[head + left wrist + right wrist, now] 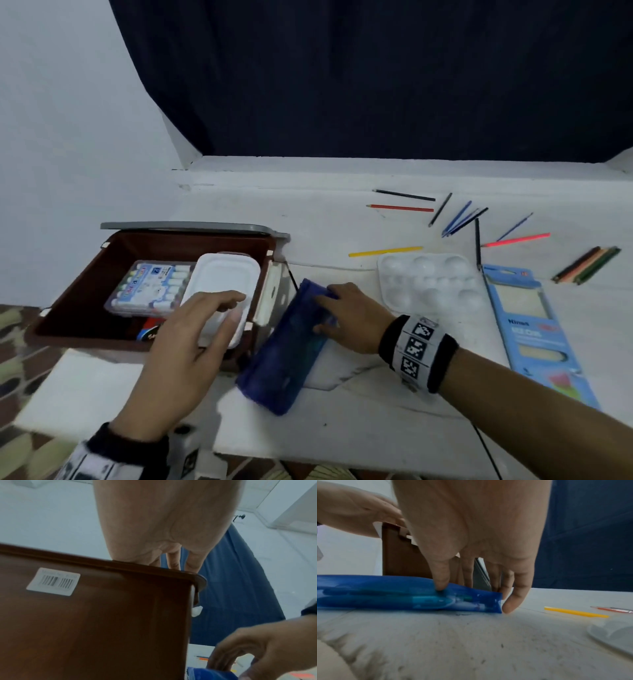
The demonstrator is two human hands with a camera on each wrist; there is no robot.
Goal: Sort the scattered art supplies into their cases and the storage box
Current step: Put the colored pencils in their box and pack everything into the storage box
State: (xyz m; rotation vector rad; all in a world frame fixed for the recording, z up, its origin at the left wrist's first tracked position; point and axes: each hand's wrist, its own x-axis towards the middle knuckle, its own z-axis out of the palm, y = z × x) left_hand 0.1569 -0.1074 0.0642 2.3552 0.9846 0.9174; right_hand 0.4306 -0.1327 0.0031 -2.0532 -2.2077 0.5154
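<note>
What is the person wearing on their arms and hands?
Both hands are bare: no gloves or rings show. The right hand has a wide black band round the wrist, carrying a white strip printed with square black-and-white code markers. The left hand has a similar black band with white marker pieces, partly cut off by the picture's edge. No sleeves reach the forearms.

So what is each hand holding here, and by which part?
The right hand grips the blue pencil pouch at its far end. The left hand holds nothing, fingers over the white case.

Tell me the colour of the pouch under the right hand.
Translucent blue pouch, with pens showing inside; clearest in the right wrist view.
</note>
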